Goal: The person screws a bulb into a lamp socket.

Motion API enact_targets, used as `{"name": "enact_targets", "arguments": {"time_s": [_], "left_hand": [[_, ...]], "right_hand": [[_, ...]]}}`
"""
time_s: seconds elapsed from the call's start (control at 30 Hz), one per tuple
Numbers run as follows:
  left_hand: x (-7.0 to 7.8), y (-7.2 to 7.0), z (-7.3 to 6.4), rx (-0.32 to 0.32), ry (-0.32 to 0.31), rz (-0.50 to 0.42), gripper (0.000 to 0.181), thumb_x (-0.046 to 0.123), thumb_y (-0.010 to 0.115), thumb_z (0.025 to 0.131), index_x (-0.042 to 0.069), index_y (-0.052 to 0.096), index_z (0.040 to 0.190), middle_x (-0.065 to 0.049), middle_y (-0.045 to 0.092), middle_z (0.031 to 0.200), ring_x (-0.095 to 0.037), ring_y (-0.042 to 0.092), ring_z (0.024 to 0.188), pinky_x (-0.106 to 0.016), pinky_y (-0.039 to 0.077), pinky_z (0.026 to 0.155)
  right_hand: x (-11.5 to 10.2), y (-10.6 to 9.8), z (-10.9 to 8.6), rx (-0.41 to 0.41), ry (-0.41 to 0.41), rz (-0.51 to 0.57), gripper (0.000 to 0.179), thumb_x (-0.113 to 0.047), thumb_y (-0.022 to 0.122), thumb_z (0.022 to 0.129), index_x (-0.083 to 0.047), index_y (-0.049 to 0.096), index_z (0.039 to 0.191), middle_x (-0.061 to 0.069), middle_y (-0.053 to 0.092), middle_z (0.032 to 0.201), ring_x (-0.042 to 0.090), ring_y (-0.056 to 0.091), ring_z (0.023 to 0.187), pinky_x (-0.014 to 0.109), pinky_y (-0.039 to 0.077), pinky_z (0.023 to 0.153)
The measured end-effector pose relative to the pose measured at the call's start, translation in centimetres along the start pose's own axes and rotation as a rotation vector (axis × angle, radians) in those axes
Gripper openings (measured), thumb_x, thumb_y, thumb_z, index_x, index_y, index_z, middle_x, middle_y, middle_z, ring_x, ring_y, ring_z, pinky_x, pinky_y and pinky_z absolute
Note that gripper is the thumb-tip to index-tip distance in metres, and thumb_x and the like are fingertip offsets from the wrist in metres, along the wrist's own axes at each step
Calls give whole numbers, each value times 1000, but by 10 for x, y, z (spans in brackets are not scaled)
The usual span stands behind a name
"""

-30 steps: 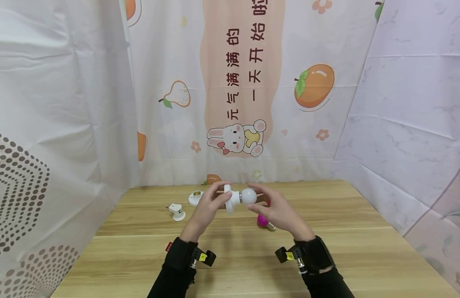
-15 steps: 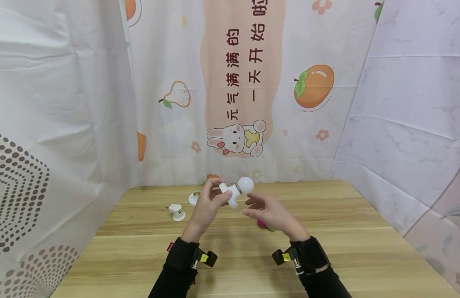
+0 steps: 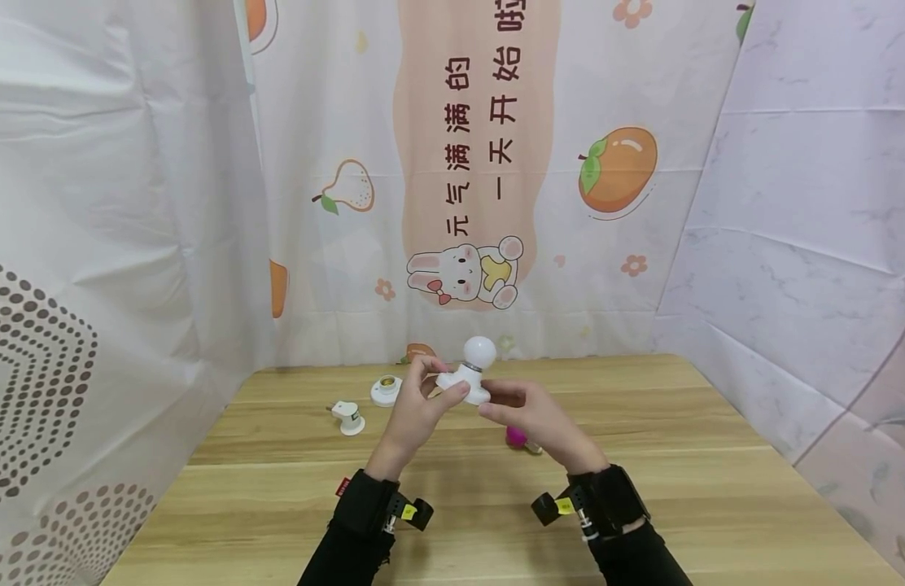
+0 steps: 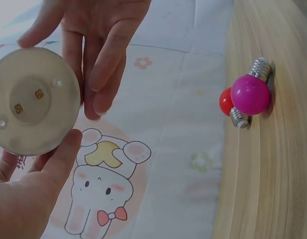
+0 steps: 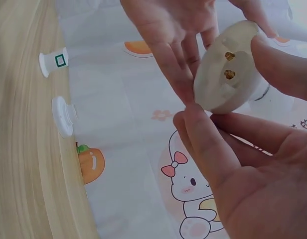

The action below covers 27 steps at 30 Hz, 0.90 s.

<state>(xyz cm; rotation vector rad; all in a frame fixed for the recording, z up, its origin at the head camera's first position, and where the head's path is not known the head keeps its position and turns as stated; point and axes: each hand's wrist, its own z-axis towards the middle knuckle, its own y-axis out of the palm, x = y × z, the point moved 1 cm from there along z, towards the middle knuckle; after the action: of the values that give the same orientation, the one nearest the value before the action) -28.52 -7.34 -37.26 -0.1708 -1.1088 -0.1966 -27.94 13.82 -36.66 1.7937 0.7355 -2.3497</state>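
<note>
A white lamp holder point(image 3: 474, 394) with a round base is up in the air over the table, a white light bulb point(image 3: 479, 352) standing in its socket and leaning slightly right. My left hand point(image 3: 420, 411) grips the base on its left side, thumb in front. At the opposite rim, my right hand point(image 3: 536, 419) pinches the base between thumb and fingers. The underside of the base point(image 4: 30, 102), with two brass contacts, faces the left wrist camera. In the right wrist view the base point(image 5: 228, 69) hides most of the bulb.
A second round lamp holder point(image 3: 386, 391) and a white plug-in socket point(image 3: 347, 417) stand at the table's left. A magenta bulb point(image 4: 250, 94) and a red bulb point(image 4: 226, 101) lie on the table point(image 3: 643, 488), right of centre. A printed curtain point(image 3: 335, 268) hangs behind.
The holder and bulb have turned from lying sideways to nearly upright. My right hand has left the bulb, dropped lower and taken hold of the base's right rim. My left hand keeps its grip.
</note>
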Motion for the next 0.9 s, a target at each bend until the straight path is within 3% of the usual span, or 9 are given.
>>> {"name": "enact_targets", "arguments": {"time_s": [0.13,0.3,0.53,0.77,0.9], "left_hand": [[1,-2,-1,-21,-30,20,36,21,73,92,6,46,110,-12,45,130,-30,53,126,-42,48,95],[1,-4,0,-40,-86,34,37,21,78,89,6,50,108,-14,46,137,-34,51,133,-41,52,96],[-1,-5,0,-39,-104,67,44,17,82,87,2,55,119,-13,49,140,-33,51,132,-40,47,106],[-9,-10,4,-73,-106,141,50,18,85,85,5,62,127,-11,59,131,-28,58,124,-39,49,104],[-13,-13,4,-106,-93,185,52,17,85,84,1,63,128,-14,62,129,-31,60,122,-44,49,103]], "right_hand": [[0,-2,-1,13,12,44,60,-29,72,96,2,54,144,16,62,138,30,60,124,47,47,104],[1,-5,0,18,-4,74,57,-27,72,96,-1,55,144,15,62,138,30,59,124,44,49,102],[-2,-6,0,33,-5,83,58,-25,77,92,-4,57,142,12,62,137,32,57,127,44,49,102],[3,-6,3,43,-76,32,57,-15,77,92,1,55,142,18,59,140,37,56,127,37,53,98],[6,-3,5,31,-98,-46,56,-14,77,91,8,55,139,23,58,140,41,57,126,37,54,96]]}}
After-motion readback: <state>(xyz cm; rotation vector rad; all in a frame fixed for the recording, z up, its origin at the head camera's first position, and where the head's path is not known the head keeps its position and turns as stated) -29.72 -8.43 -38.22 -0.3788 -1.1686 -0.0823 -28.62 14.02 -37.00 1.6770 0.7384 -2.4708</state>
